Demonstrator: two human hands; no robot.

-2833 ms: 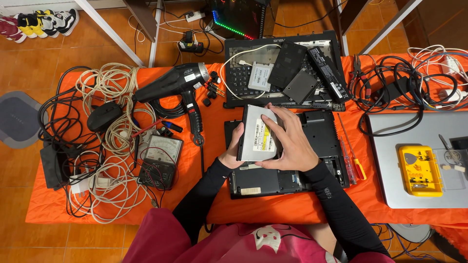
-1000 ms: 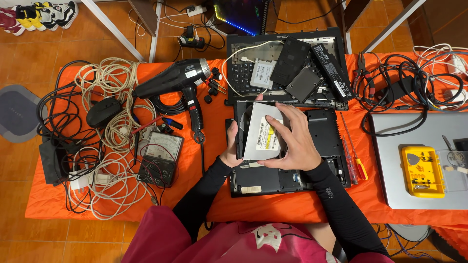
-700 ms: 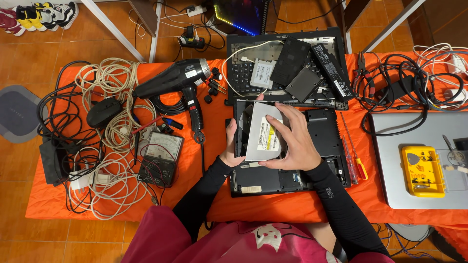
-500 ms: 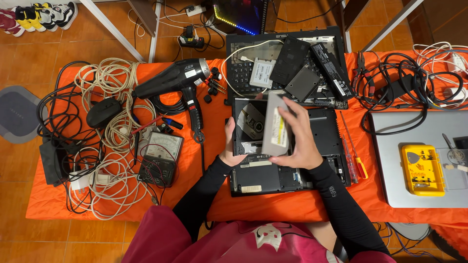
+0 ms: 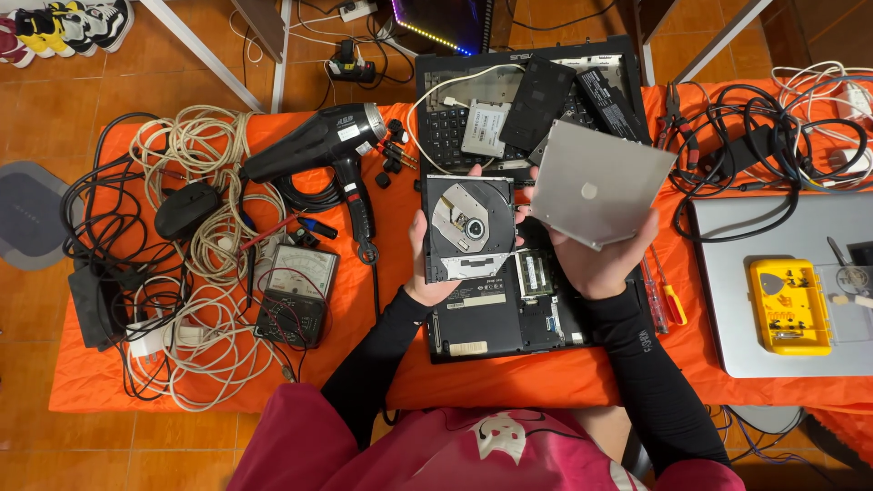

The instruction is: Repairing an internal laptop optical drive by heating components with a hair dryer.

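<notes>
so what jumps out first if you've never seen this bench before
At the centre, the left hand holds an opened optical drive with its spindle showing, while the right hand holds its grey metal cover up beside it, both above an opened laptop base. The orange tablecloth is loud, and on its left side lie a black hair dryer and a tangle of white and black cables.

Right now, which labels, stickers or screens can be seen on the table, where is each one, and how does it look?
Analog meter: left of the left hand, black box, pale dial face.
Opened laptop base: under the hands, white rectangular stickers.
Hair dryer: upper left, black, small white labels.
Flat drive: on the far laptop's keyboard, grey, square.
Yellow case: on the silver laptop, right.
</notes>
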